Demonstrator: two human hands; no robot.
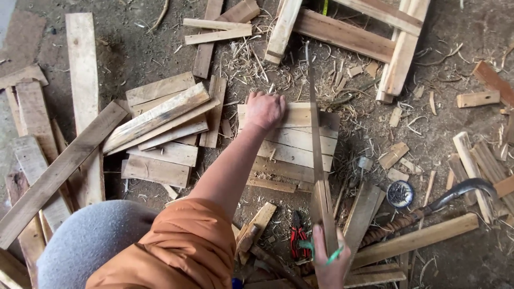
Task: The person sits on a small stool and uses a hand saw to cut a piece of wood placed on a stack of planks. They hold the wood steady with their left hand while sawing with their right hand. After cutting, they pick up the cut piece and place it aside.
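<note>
Two bare hands work over a dirt floor [471,257] littered with wood scraps and shavings, seen from above. At nine o'clock, long weathered planks [64,160] lie crossed over one another, with a heap of shorter boards [160,128] just to their right. At seven o'clock an orange sleeve [182,246] covers the upper part of the left arm, beside a grey-clad knee [91,241].

The left hand [264,111] sits near the centre, slightly toward twelve o'clock. It rests palm down, fingers curled, pressing on the far edge of a stack of pale boards [289,147], and closes around nothing.

A long narrow wooden strip [317,144] runs from twelve o'clock toward six, lying across that stack just right of the left hand. The right hand [329,259], at six o'clock, wraps closed around the near end of this strip, with a thin green item [334,256], too small to identify, caught between its fingers.

Just left of the right hand lie red-handled pliers [297,238] and a hammer [262,251] with a wooden handle. At twelve to one o'clock stands a rough wooden frame [375,37] of nailed slats. At four o'clock a small round tin of nails [400,193] sits near a curved blade [460,190] with a wrapped handle. More offcuts [476,99] are scattered toward three o'clock.
</note>
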